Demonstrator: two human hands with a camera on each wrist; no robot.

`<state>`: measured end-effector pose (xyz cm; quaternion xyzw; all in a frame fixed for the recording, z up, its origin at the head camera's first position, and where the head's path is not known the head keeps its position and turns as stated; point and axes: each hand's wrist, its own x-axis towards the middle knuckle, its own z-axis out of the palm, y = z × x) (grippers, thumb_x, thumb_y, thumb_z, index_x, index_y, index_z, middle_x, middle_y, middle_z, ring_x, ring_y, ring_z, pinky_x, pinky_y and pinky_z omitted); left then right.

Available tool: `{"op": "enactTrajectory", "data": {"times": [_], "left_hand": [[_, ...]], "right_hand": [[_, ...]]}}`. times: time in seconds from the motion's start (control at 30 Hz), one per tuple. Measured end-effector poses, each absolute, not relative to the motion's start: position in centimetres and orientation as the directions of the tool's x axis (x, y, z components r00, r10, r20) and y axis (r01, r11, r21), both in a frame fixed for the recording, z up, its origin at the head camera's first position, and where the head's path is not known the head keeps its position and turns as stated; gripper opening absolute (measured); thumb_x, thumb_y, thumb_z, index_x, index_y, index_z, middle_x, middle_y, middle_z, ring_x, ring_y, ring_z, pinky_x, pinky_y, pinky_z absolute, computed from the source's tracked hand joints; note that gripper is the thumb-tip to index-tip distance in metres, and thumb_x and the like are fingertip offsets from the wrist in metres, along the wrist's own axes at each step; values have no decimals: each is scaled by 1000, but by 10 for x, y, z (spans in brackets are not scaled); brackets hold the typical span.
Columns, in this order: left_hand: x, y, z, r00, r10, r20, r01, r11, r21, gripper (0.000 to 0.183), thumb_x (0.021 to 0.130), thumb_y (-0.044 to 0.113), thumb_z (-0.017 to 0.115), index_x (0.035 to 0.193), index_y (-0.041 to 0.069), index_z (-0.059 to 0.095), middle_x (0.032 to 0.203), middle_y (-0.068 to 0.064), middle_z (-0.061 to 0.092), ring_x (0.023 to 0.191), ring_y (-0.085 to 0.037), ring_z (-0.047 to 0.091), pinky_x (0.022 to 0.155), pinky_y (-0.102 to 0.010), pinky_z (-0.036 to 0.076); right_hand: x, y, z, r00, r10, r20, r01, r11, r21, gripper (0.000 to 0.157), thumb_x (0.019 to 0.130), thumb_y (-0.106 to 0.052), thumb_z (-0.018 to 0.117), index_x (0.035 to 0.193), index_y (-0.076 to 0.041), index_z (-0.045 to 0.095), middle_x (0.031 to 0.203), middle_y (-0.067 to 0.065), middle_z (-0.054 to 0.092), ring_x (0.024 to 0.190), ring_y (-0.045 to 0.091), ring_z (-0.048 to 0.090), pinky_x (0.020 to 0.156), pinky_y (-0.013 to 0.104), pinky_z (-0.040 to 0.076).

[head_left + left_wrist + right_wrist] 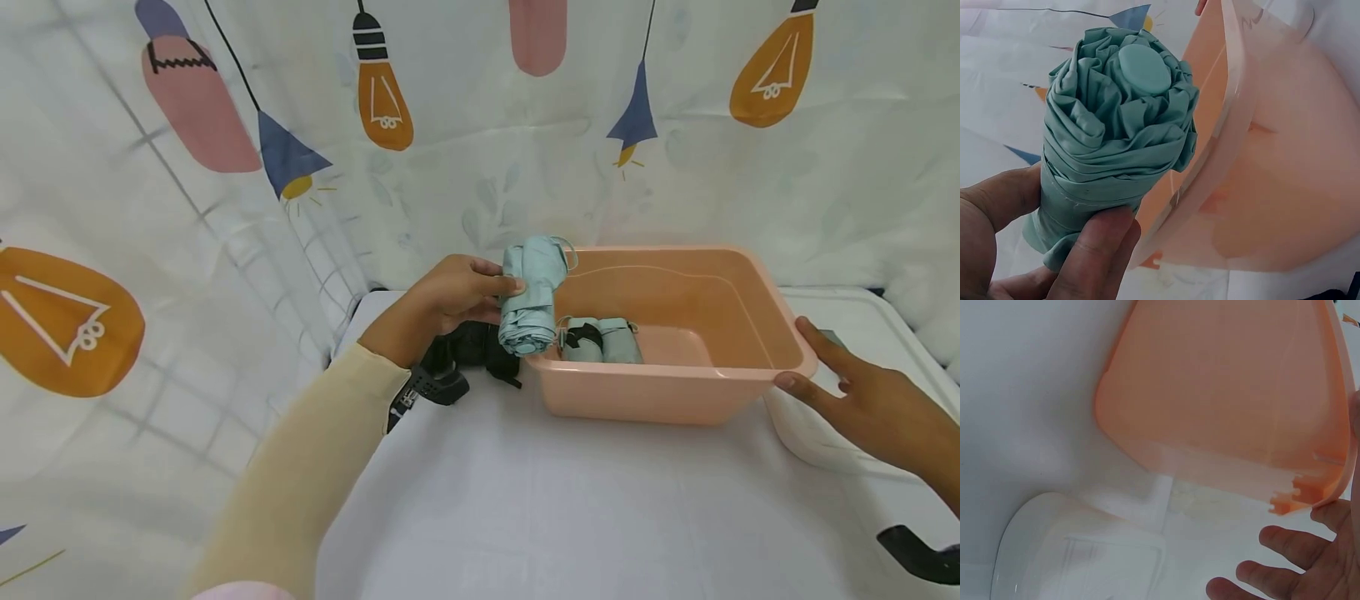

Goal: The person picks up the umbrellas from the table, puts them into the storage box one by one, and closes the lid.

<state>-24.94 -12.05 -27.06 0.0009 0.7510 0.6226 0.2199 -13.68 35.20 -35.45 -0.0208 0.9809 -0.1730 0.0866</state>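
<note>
Holding rolled umbrella (534, 292), left hand (467, 292) near bin rim (675, 372); open room inside.

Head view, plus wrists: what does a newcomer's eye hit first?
First, the big peach tub, right of centre in the head view, with two small rolls inside toward its left end. Next, the left hand holds a green roll by that same end, while the right hand touches the tub's right end. Behind, the pale backdrop carries bold orange bulbs.

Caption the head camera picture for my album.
Left fingers hold a fabric roll by a peach tub, two more rolls inside, right fingers at its rim.
</note>
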Motion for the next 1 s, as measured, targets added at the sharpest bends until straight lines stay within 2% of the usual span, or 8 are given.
{"op": "enactTrajectory", "data": {"times": [0.23, 0.33, 0.5, 0.6, 1.0], "left_hand": [[-251, -107, -274, -901, 264, -345, -294, 213, 932, 61, 94, 16, 78, 144, -4, 49, 124, -17, 63, 104, -29, 71, 83, -37, 60], [-252, -103, -276, -905, 246, -348, -303, 203, 931, 54, 95, 14, 76, 141, -3, 53, 123, -16, 64, 99, -26, 71, 81, -34, 60], [-252, -101, -279, -925, 180, -335, -294, 221, 930, 37, 98, 10, 70, 133, 4, 60, 109, -17, 70, 86, -23, 70, 71, -26, 59], [-252, -100, -282, -926, 171, -337, -287, 264, 921, 35, 97, 11, 71, 131, 7, 61, 102, -17, 72, 83, -23, 70, 69, -27, 58], [-253, -116, -292, -920, 162, -357, -302, 289, 909, 34, 98, 14, 72, 129, 7, 61, 120, -13, 67, 96, -28, 70, 78, -32, 60]], "right_hand": [[-137, 352, -357, -985, -69, -157, -10, 936, -352, 91, 103, -62, 48, 160, -30, -15, 139, 53, 29, 111, 72, 46, 67, 71, 49], [-137, 353, -359, -987, -70, -147, -13, 936, -353, 91, 103, -61, 49, 161, -30, -15, 139, 53, 30, 110, 72, 46, 66, 70, 49], [-137, 354, -360, -988, -70, -135, -18, 936, -351, 92, 103, -61, 49, 161, -29, -14, 138, 53, 31, 110, 72, 46, 64, 69, 50], [-137, 354, -359, -989, -74, -132, -23, 936, -352, 91, 103, -60, 50, 161, -30, -13, 137, 53, 31, 110, 71, 46, 64, 68, 50], [-137, 355, -359, -987, -76, -139, -21, 932, -363, 89, 103, -60, 49, 161, -31, -13, 137, 53, 32, 112, 71, 45, 65, 68, 50]]}}
